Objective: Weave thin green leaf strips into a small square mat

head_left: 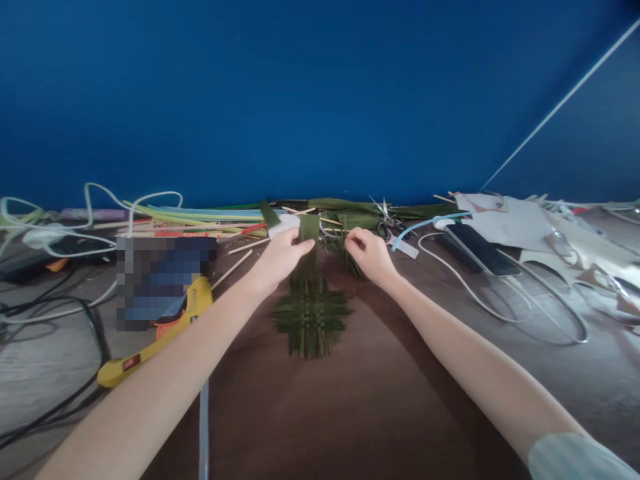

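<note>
A wide green leaf strip (309,230) stands upright in my left hand (285,253), pinched between thumb and fingers. My right hand (367,252), a short way to the right, has its fingers curled and pressed together on what looks like a thin green leaf strip (345,225). More narrow green strips (354,265) lie beneath that hand. Nearer me on the dark brown tabletop (300,413) lies a cross-shaped woven piece of green leaf strips (313,317) with loose ends on its sides. The lower end of the wide strip overlaps its top edge in view.
Scissors (384,220) lie behind my right hand. A yellow-handled tool (200,300), probably a glue gun, rests by my left forearm, with cables farther left. To the right are a phone-like device (483,250), a white cable and white sheets (515,220). A blue wall (300,100) rises behind.
</note>
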`<state>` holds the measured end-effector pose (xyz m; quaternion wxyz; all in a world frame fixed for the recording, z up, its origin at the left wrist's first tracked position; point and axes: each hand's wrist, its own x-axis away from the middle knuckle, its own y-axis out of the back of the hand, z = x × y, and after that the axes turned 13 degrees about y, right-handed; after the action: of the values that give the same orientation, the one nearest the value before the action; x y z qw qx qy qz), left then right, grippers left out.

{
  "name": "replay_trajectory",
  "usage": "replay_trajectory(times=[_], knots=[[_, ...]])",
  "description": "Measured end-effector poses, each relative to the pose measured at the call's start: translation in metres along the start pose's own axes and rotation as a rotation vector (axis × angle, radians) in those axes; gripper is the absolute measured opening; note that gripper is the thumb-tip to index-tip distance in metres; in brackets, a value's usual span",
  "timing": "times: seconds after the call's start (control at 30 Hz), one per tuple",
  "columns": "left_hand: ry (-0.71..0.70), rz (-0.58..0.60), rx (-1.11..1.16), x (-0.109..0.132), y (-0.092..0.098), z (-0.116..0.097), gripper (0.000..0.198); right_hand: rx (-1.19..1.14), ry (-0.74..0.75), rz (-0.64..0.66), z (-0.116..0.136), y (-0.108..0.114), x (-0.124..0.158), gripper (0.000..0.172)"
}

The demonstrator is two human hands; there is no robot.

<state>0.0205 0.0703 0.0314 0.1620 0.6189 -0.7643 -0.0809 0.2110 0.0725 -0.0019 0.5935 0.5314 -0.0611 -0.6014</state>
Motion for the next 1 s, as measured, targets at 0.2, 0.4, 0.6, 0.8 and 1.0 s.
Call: replay_trajectory(times=[0.2,0.4,0.6,0.8,1.0], knots=[[-0.001,0.005,-0.003,-0.004,0.002,0.004,0.024,0.230,0.129,0.103,-0.011,-0.004,0.003,0.009],[0.030,0.034,-0.016,-0.001,-0.002,0.005,0.023,0.125,0.125,-0.053,-0.005,-0.003,0.002,0.005],[-0.058,0.098,-0.079,-0.001,-0.003,0.007,0.020,-0.256,0.094,0.038,0.020,-0.004,0.001,0.013],[-0.103,0.057,-0.155,-0.003,-0.003,0.010,0.021,-0.346,0.038,0.097,0.032,-0.006,0.002,0.010],[-0.087,0.070,-0.148,-0.003,-0.004,0.010,0.017,-0.319,0.057,0.092,0.031,-0.007,0.003,0.010]])
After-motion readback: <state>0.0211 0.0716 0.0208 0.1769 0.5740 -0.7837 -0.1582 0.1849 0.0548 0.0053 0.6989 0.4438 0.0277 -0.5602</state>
